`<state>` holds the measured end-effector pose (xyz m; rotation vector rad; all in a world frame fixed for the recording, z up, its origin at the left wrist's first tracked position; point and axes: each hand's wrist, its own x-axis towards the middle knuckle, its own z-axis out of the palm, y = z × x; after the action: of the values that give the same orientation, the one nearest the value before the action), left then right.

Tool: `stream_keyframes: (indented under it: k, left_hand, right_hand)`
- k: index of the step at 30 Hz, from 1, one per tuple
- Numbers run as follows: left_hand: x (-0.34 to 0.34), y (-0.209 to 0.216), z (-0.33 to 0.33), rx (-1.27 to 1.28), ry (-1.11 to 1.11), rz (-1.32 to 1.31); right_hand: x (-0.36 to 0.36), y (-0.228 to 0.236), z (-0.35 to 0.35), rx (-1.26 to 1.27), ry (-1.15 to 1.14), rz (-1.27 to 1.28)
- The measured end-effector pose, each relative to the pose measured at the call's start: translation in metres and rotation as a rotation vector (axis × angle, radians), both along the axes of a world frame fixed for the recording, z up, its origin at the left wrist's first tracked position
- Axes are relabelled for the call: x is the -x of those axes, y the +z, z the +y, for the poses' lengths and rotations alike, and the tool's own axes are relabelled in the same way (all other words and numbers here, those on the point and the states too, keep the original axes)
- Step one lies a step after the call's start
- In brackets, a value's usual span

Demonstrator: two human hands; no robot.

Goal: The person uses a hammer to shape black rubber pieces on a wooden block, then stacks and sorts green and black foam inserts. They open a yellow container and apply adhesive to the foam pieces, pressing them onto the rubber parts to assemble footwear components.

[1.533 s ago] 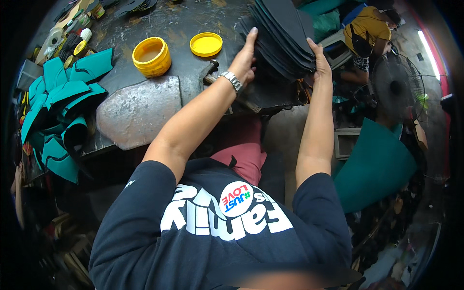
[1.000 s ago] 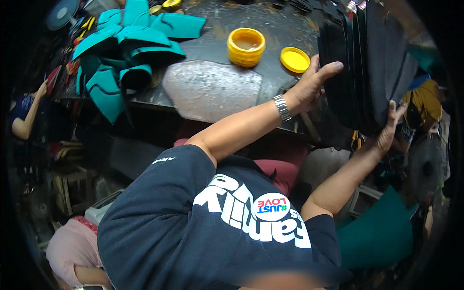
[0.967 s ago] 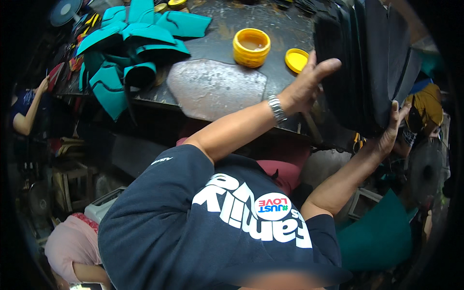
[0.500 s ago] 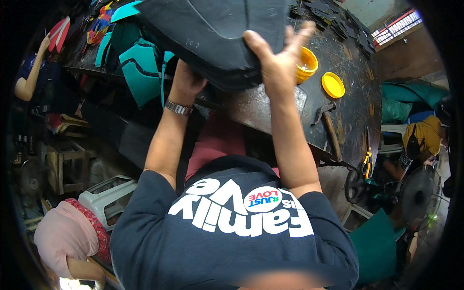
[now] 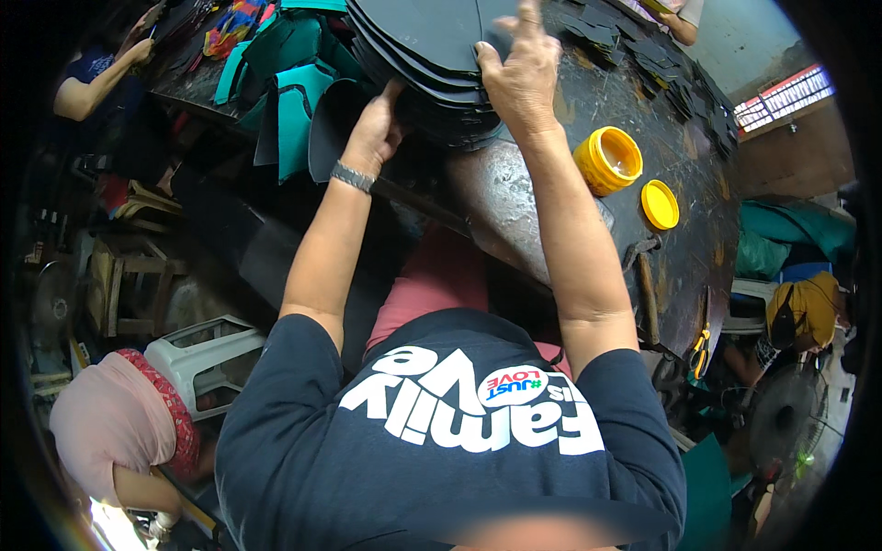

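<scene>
A thick stack of black rounded panels (image 5: 418, 39) lies at the table's near edge, its layered rims fanned slightly. My left hand (image 5: 375, 133), with a metal-banded watch on its wrist, is closed at the stack's left lower edge; the fingertips are partly hidden. Against the right side, my right hand (image 5: 525, 78) has its thumb by the edge and its fingers stretched apart. Just left of the stack are teal panels with black edging (image 5: 303, 119). To the right stand an open yellow jar (image 5: 608, 163) and its yellow lid (image 5: 660, 205).
A hammer (image 5: 647, 285) and yellow-handled scissors (image 5: 701, 351) lie along the table's right side. Loose black cut pieces (image 5: 634, 60) spread across the far right. Other people work at left and right. A pale plastic stool (image 5: 202, 358) and a fan (image 5: 785, 418) stand nearby.
The black panels, tilted up in one block before, now sit flatter with their layered edges showing. My left hand has come out from beneath them. The view has shifted too.
</scene>
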<state>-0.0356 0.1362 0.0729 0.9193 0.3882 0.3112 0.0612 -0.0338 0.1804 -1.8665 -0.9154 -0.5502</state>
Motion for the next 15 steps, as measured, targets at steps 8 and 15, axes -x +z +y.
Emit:
stream_keyframes:
  k: [8,15]
  left_hand:
    - [0.064,0.009,-0.071,-0.209,0.256,-0.038]
    - [0.097,0.014,-0.134,-0.223,0.171,-0.296]
  right_hand:
    - [0.021,0.055,0.013,0.646,0.119,-0.189]
    - [0.019,0.072,0.013,0.793,0.198,-0.068]
